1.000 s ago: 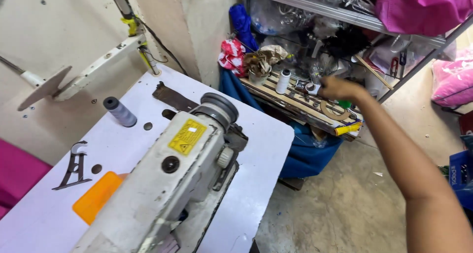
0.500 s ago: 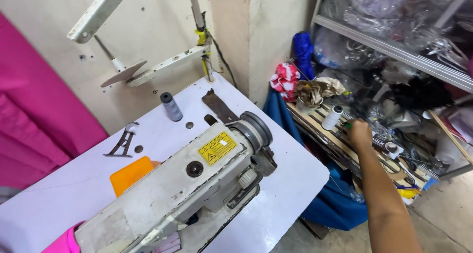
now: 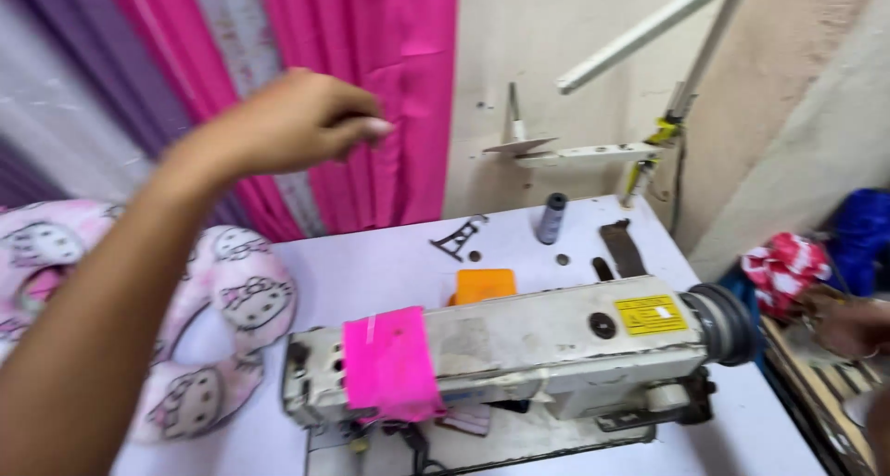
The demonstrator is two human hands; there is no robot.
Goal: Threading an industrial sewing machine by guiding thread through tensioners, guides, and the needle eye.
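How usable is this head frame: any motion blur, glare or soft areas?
Head view: the raised left hand and forearm are smeared by motion blur; the right hand at the frame's edge is blurred and partly cut off. The sewing machine and thread spool are slightly soft but readable. Lighting is even, without harsh glare; shadows are faint.

Left hand point(image 3: 287, 124) raised high, forearm stretched forward, fingers point(image 3: 366, 128) loosely curled, right hand point(image 3: 848, 326) low at frame edge, blurred

I note one yellow rectangular label point(image 3: 651, 315) with dark print on the sewing machine point(image 3: 519, 351) body, near its handwheel end, low and well right of my raised left hand point(image 3: 287, 124), just left of my right hand point(image 3: 848, 326) at the frame edge
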